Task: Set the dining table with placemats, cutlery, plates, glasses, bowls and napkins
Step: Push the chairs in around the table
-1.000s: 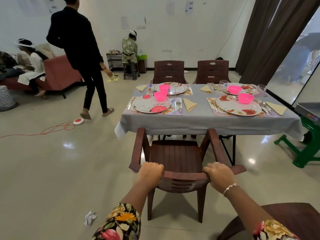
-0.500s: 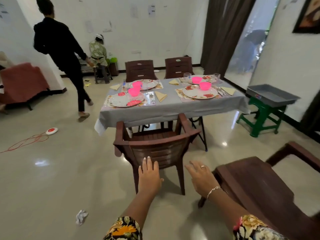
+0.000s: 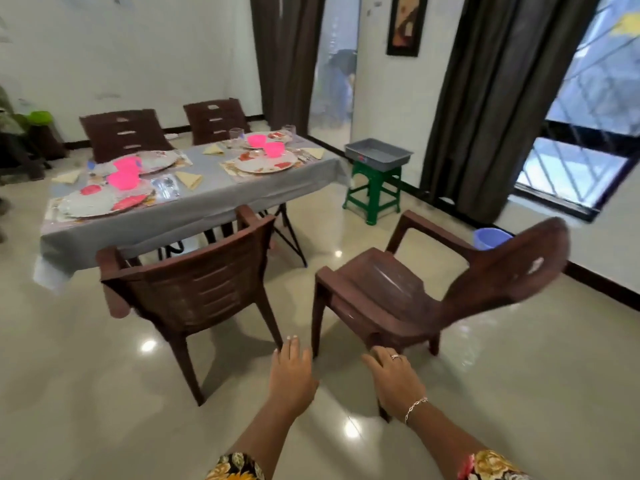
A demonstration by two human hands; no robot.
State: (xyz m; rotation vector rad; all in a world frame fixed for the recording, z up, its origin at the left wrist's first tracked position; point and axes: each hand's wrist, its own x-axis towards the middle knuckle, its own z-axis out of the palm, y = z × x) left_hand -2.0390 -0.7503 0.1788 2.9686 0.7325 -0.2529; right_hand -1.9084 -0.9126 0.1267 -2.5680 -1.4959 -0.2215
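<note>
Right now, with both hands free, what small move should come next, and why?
Probably reach the right hand to the loose chair and grip its seat edge. It and the left hand are open and empty, that chair stands apart from the table, turned sideways, and the near right plate has no chair before it.

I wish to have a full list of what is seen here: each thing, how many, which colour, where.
table: one, grey cloth, back left.
chairs: four, brown; two behind table, one before it, one apart.
plates: four, white with red flowers, on table.
bowls: four, pink, by the plates.
napkins: four, yellow, beside the plates.
glasses: two seen, clear, far right end.
cutlery: uncounted, silver, beside near left plate.
stool: one, green, right of table.
tray: one, grey, on the stool.
bucket: one, pale blue, by right wall.
left hand: open, empty, over floor.
right hand: open, empty, near a chair.
</note>
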